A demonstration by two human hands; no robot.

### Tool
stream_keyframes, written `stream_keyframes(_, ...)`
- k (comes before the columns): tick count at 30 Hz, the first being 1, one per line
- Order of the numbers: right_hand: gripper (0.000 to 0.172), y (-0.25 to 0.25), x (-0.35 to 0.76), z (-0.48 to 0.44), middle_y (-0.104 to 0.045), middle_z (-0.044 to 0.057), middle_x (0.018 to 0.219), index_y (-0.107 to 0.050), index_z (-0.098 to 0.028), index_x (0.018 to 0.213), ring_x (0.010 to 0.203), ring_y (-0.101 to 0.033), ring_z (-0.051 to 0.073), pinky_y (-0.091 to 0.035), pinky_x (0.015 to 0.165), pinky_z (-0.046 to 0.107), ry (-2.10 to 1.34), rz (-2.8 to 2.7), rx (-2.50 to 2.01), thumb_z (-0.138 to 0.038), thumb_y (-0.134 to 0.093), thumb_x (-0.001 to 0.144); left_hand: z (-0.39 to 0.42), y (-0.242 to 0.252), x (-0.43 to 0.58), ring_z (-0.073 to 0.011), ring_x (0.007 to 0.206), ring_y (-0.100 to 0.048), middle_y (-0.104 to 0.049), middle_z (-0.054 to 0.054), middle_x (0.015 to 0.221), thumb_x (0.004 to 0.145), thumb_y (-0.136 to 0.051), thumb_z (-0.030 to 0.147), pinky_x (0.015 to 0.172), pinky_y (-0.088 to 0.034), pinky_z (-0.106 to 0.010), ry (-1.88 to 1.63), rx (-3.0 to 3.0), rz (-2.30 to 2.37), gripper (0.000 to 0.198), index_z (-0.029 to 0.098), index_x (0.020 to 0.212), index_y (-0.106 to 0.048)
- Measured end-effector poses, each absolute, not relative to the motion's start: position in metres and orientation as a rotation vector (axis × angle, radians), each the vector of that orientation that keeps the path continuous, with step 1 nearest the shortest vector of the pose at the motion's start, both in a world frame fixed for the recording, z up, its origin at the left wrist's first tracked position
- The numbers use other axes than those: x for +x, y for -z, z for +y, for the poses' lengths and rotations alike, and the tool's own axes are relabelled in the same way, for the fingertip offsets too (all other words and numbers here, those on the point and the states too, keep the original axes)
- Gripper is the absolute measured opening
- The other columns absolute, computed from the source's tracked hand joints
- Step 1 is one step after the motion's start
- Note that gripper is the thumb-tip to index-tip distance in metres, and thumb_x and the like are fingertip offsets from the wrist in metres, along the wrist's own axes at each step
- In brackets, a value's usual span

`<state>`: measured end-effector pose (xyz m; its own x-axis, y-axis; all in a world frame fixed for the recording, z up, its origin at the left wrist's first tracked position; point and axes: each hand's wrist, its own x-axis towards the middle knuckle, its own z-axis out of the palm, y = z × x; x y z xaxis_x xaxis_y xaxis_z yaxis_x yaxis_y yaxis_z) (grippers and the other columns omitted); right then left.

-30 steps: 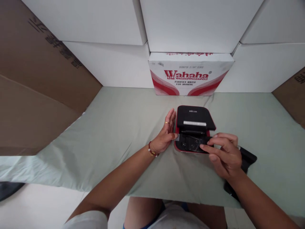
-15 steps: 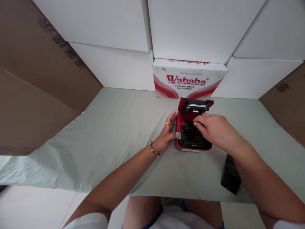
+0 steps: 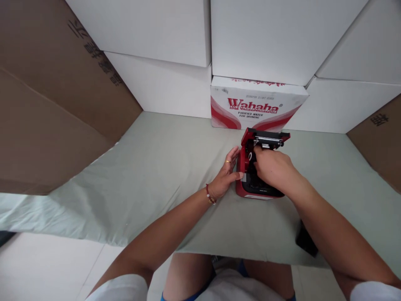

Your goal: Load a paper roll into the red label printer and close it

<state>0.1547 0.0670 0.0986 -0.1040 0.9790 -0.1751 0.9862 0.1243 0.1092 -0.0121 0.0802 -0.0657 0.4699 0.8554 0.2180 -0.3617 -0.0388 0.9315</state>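
- A small red-and-black printer (image 3: 260, 191) sits on the table (image 3: 163, 175), right of centre, with its lid (image 3: 267, 137) already raised toward the far side.
- The left hand (image 3: 227, 175) presses flat against its left side, grip open. The right hand (image 3: 272, 167) reaches inside; I cannot tell its grip.
- The box (image 3: 257, 104) behind reads "Wahaha, purified water for drinking"; its date code is illegible.

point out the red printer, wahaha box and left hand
red printer (image 3: 248, 134), head view, corner of raised lid
wahaha box (image 3: 253, 109), head view, printed front face
left hand (image 3: 226, 177), head view, back of hand
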Motion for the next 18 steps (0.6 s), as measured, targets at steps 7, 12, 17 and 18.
stream_keyframes(7,0.034,-0.099,0.167,0.013,-0.086,0.014,0.115,-0.075,-0.024,0.134,0.083,-0.081,0.032,-0.057,0.068,0.042,-0.132,2.483,2.336,-0.041,-0.063,0.107,0.079,0.061,-0.011,-0.0342,0.177,-0.022,-0.031,-0.009,0.186,0.093,-0.076,0.068,0.146,-0.014,-0.061,-1.100,1.187,0.493,0.098,0.038,0.173,-0.029)
stream_keyframes(12,0.042,-0.105,0.235,-0.045,-0.082,0.004,0.085,-0.083,-0.040,0.127,0.069,-0.075,0.025,-0.056,0.061,0.040,0.056,2.496,3.122,-0.067,-0.080,0.094,0.079,0.059,-0.010,-0.0327,0.176,-0.028,-0.036,-0.010,0.184,0.091,-0.082,0.063,0.146,-0.017,-0.058,-1.100,1.123,0.480,0.093,0.035,0.169,-0.039)
stream_keyframes(17,0.041,-0.075,0.297,-0.064,-0.087,0.011,0.089,-0.090,-0.036,0.104,0.073,-0.081,0.029,-0.061,0.058,0.038,1.245,2.307,2.987,-0.070,-0.089,0.082,0.078,0.053,-0.009,-0.0342,0.170,-0.038,-0.047,-0.010,0.178,0.088,-0.088,0.054,0.143,-0.025,-0.058,-1.110,1.022,0.463,0.079,0.031,0.156,-0.054)
stream_keyframes(18,0.044,-0.067,0.299,-0.064,-0.088,0.011,0.093,-0.090,-0.034,0.104,0.078,-0.083,0.030,-0.065,0.064,0.038,1.420,2.254,2.817,-0.072,-0.087,0.082,0.078,0.052,-0.009,-0.0343,0.170,-0.039,-0.050,-0.010,0.177,0.088,-0.088,0.054,0.142,-0.026,-0.058,-1.120,1.009,0.466,0.077,0.031,0.154,-0.056)
